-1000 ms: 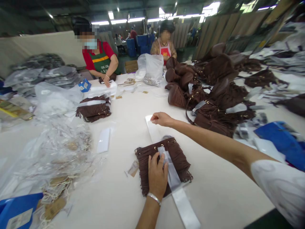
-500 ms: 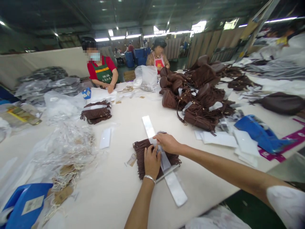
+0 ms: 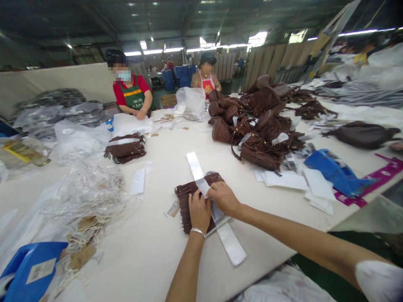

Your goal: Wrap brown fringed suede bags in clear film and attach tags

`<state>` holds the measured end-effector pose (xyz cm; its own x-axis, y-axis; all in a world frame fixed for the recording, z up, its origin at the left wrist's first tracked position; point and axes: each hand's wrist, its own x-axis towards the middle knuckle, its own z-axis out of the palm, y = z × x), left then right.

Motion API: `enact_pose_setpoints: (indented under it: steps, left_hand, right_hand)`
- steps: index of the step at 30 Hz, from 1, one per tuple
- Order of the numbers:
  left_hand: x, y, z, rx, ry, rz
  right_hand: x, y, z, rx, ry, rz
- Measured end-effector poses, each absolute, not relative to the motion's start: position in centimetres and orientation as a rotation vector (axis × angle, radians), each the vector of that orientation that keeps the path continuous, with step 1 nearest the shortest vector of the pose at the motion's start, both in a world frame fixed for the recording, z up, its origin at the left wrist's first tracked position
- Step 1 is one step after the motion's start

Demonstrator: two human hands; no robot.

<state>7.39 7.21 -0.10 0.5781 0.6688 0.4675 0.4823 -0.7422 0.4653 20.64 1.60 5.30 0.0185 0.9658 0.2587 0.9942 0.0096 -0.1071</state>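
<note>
A dark brown fringed bag point(image 3: 185, 202) lies on the white table in front of me. A long white strip point(image 3: 195, 166) runs slantwise over it, its near end lying on the table beyond the bag's lower edge. My left hand point(image 3: 200, 213) rests on the bag's middle, fingers laid out and pressing beside the strip. Right next to those fingertips, my right hand point(image 3: 223, 199) has its fingers closed on the strip, partly hiding it. A small clear packet with a tan tag point(image 3: 174, 209) lies at the bag's left edge.
Brown fringed bags are heaped point(image 3: 262, 113) at the back right. White sheets point(image 3: 285, 181) and a blue tape dispenser point(image 3: 335, 172) lie at right. Another strapped bag point(image 3: 126, 147), clear plastic bags point(image 3: 90, 188) and a second blue dispenser point(image 3: 34, 268) are at left. Two people work across the table.
My right hand has slid down along the strip, towards me and slightly right, exposing more of the bag's far edge. My left hand stays almost in place on the bag.
</note>
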Motion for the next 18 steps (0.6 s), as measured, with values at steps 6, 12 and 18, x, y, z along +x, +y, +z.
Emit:
enact_pose_setpoints:
  steps: [6,12,18]
  left_hand:
    - [7.2,7.1,0.0,2.519,1.001,0.94]
    - [7.1,7.4,-0.1,2.499,1.025,0.96]
    - [7.2,7.4,-0.1,2.457,1.023,0.985]
  right_hand:
    - [20.3,0.7,4.3,-2.016,-2.001,-0.216]
    - [19.9,0.0,3.7,-2.009,-1.96,-0.157]
    - [20.3,-0.3,3.5,-2.001,-1.93,-0.123]
